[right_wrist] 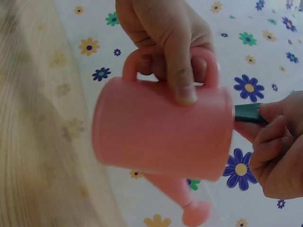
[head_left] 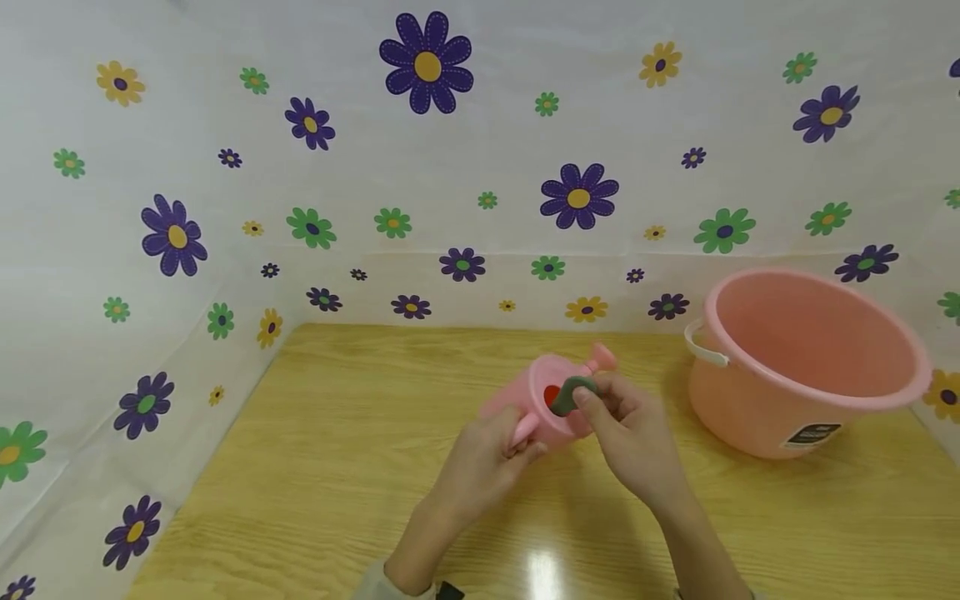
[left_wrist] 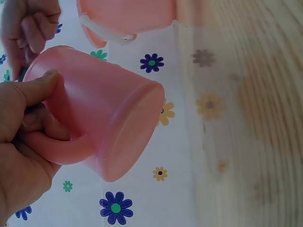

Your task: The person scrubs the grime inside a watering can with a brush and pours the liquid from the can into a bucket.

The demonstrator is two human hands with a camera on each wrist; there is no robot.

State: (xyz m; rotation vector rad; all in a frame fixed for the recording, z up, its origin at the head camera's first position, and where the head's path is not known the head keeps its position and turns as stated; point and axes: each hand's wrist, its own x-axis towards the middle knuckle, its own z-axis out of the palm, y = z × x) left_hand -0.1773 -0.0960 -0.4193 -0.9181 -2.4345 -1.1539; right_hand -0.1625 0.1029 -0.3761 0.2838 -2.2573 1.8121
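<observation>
A pink toy watering can [head_left: 504,398] is tilted above the wooden table, its sprinkler head [head_left: 604,357] pointing away to the right. My left hand [head_left: 480,467] grips the can by its handle [left_wrist: 64,149], with the thumb lying along the can's side. At the can's top opening, my right hand [head_left: 637,442] pinches a dark green, curved, handle-like piece [head_left: 572,395] between thumb and fingers. Its lower end reaches into the opening and is hidden there. Something red [head_left: 551,393] shows inside the can beside the green piece.
To the right on the table [head_left: 337,433] stands a large pink bucket [head_left: 735,404] with a white handle [head_left: 707,348] folded down its side. Flower-printed white sheeting [head_left: 480,150] covers the back and left sides along the table's edges.
</observation>
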